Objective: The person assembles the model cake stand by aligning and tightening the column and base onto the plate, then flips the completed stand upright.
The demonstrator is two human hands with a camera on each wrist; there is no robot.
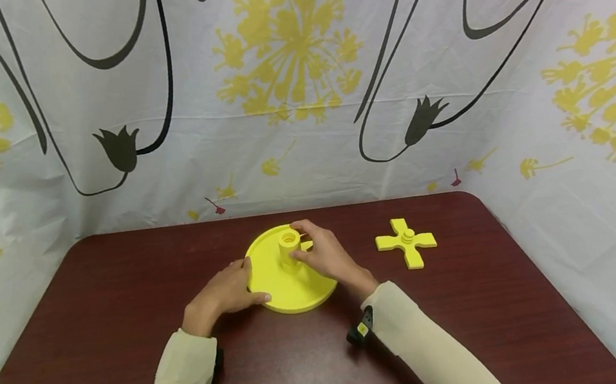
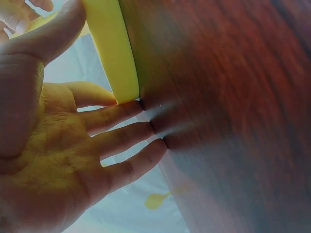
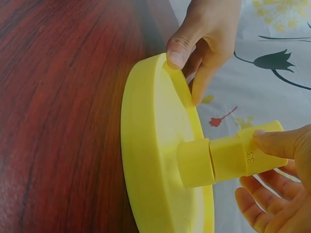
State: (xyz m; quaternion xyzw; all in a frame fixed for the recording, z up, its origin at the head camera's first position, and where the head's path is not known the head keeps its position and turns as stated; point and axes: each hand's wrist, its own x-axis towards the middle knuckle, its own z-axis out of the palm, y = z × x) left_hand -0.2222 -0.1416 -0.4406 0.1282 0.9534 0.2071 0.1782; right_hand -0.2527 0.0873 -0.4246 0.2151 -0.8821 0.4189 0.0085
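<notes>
A shallow round yellow plate [image 1: 292,296] with a raised rim lies on the table. My left hand [image 1: 227,289] holds its left edge, thumb over the rim and fingers along the outside, some fingertips touching the tabletop. From the plate's middle rises a yellow post [image 3: 194,163]. A wider yellow piece with a raised marking [image 3: 250,157] sits at the post's upper end, and its top opening appears ridged inside. My right hand [image 1: 328,253] pinches this hollow piece between thumb and fingers. Part of its far side is hidden behind that hand.
To the right of the plate, a flat yellow cross [image 1: 410,241] with a short round stub in its middle lies on the dark red-brown table [image 1: 123,294]. A patterned white cloth [image 1: 305,173] hangs behind the table's back edge and along its sides.
</notes>
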